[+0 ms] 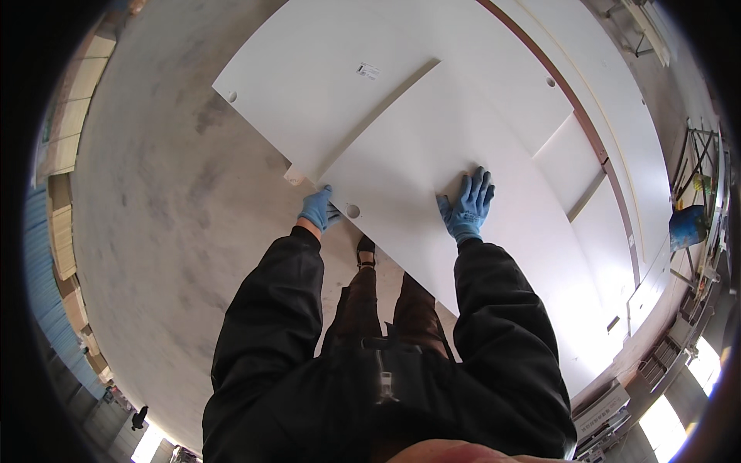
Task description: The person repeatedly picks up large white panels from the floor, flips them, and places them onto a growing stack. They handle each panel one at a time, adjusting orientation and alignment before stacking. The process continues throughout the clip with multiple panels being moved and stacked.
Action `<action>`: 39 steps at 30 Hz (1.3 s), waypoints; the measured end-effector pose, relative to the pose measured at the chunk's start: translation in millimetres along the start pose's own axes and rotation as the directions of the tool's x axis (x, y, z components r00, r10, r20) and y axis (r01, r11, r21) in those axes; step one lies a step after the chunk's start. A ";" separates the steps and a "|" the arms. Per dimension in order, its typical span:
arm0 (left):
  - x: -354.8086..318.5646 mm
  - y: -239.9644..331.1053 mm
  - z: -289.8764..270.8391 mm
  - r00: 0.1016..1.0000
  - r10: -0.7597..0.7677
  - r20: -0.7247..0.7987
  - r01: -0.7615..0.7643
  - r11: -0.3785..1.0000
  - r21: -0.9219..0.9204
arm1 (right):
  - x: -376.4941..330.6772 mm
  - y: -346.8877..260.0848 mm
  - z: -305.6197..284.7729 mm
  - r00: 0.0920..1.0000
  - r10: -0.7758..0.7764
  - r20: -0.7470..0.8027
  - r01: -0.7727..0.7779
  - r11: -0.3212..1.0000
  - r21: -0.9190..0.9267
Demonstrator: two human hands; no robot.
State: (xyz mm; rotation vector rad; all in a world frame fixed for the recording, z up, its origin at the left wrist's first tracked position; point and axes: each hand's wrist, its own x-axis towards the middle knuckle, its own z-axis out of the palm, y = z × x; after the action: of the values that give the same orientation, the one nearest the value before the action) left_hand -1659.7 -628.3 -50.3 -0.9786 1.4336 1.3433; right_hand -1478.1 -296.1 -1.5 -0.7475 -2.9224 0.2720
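The top white panel [432, 154] lies flat on a stack of other white panels on the concrete floor [154, 201], its near left corner pointing toward my feet. A small round hole [353, 210] sits just inside that corner. My left hand [318, 208], in a blue glove, is closed around the panel's edge right beside the hole, fingers curled under and clamped on the board. My right hand [468, 207], also gloved in blue, rests flat on the panel's upper face near its near edge, fingers spread apart and pressed on the surface, gripping nothing.

Beneath the top panel, a larger white panel [309, 85] sticks out toward the far left; it has a small label [368, 71] on it and a round hole [231, 96] near its left corner. Another hole [550, 81] shows near the right side of the stack. More white boards [610, 231] spread out to the right, with a thin reddish-brown strip [575, 108] running along them.

My black sleeves come in from the lower edge, and one shoe [366, 251] stands on the floor just in front of the panel's near corner. A blue container [687, 225] sits at the far right, well apart from the stack.
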 end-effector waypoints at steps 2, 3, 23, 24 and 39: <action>-0.8 0.0 -1.2 1.000 0.012 0.006 -0.013 1.000 0.011 | -0.1 2.0 3.2 1.000 -0.024 -0.015 0.024 1.000 -0.008; -0.4 -0.5 -1.6 0.999 0.025 0.020 -0.025 0.999 0.029 | -0.9 3.0 4.7 1.000 -0.022 -0.012 0.022 1.000 -0.008; 106.2 0.2 -18.7 0.731 0.640 -0.237 -0.424 0.698 0.577 | -244.0 -45.0 -84.5 0.979 0.205 -0.008 -0.202 0.971 0.125; 97.3 8.3 -13.8 0.754 0.609 -0.248 -0.395 0.721 0.569 | -282.5 -46.2 -93.3 0.968 0.244 0.063 -0.251 0.957 0.145; -106.0 -125.2 30.1 0.562 0.804 0.194 -0.310 -0.013 0.950 | -566.7 -103.3 -100.8 0.542 0.618 0.570 -0.822 0.529 0.208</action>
State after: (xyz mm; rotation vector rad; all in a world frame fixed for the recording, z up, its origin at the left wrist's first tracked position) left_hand -1508.3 -613.6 18.0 0.3470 2.7260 0.3782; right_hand -1016.4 -645.4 81.2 -2.0306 -2.4347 1.3127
